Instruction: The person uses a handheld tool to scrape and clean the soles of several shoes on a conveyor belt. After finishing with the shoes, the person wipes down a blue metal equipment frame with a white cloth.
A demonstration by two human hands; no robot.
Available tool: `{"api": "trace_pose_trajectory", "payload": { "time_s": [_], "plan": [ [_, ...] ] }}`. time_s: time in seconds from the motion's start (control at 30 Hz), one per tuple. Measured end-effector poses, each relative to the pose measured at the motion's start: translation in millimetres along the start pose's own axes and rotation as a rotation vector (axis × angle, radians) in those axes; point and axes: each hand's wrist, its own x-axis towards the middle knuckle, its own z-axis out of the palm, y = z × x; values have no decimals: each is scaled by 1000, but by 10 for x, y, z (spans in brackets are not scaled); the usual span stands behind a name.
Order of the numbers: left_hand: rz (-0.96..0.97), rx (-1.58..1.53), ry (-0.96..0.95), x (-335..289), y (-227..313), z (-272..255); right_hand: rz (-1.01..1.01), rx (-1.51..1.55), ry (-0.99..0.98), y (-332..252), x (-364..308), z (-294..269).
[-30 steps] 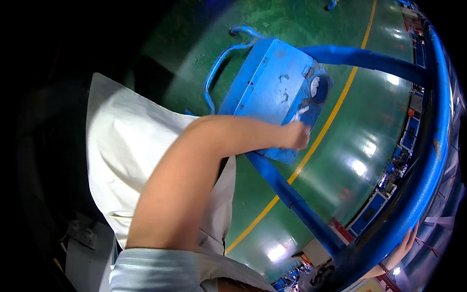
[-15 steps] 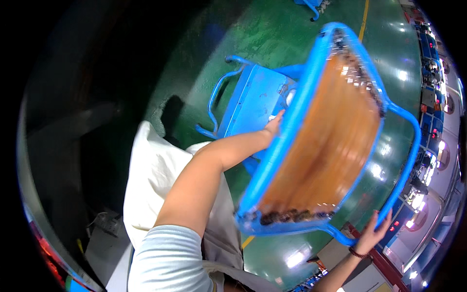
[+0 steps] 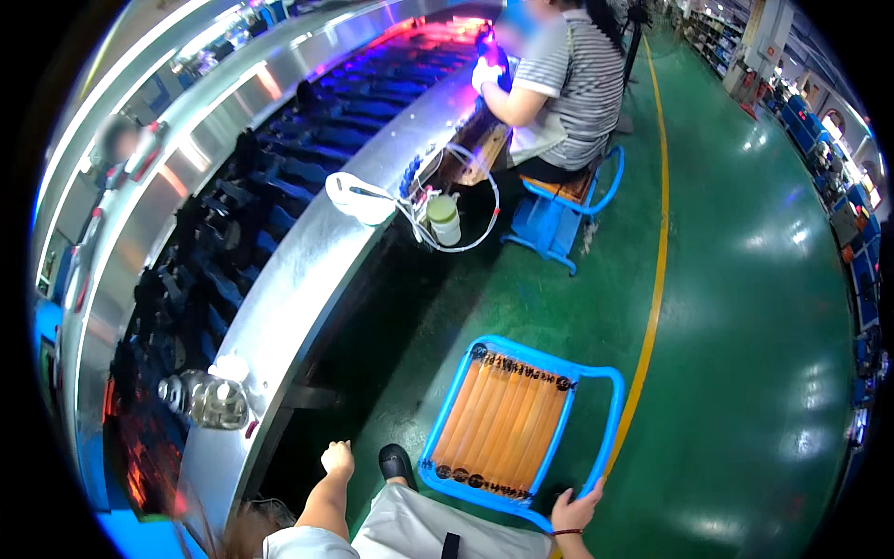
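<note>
A low chair (image 3: 507,424) with a blue tubular frame and a seat of brown wooden slats stands on the green floor in front of me, seat facing up. My right hand (image 3: 575,511) grips the curved blue back rail at its near right corner; a dark bracelet circles that wrist. To the left of the chair, my left hand (image 3: 338,459) hangs in the air with its fingers curled in and nothing visible in them. My dark shoe (image 3: 396,463) rests on the floor between that hand and the chair.
A curved metal conveyor bench (image 3: 279,307) with dark pieces runs along the left. On it sit a clear jar (image 3: 216,401) and a white strap-like object (image 3: 361,197). A co-worker (image 3: 568,84) sits ahead on another blue chair (image 3: 545,224). A yellow line (image 3: 663,214) crosses the floor.
The chair, earlier tilted up with both hands at it, now stands level on the floor. My left hand has come off it; my right hand stays on the rail. The view has swung toward the bench.
</note>
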Motion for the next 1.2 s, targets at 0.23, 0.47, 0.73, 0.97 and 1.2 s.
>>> {"api": "trace_pose_trajectory", "payload": {
  "time_s": [0.23,0.47,0.73,0.97,1.2],
  "plan": [
    [-25,-681,32,-1573,1064,-94,-273,435,-463,431,-17,-67],
    [346,-959,-74,-2705,2270,-16,-652,165,-657,1701,1008,29],
    [542,-1035,278,-3202,2529,-98,-720,95,-792,1880,2076,1468],
    [261,-823,875,-3334,2700,-213,-1349,284,-851,892,1721,2647],
    [230,-786,1131,-3265,2708,-95,-1768,152,-765,698,1645,2807]
  ]
}}
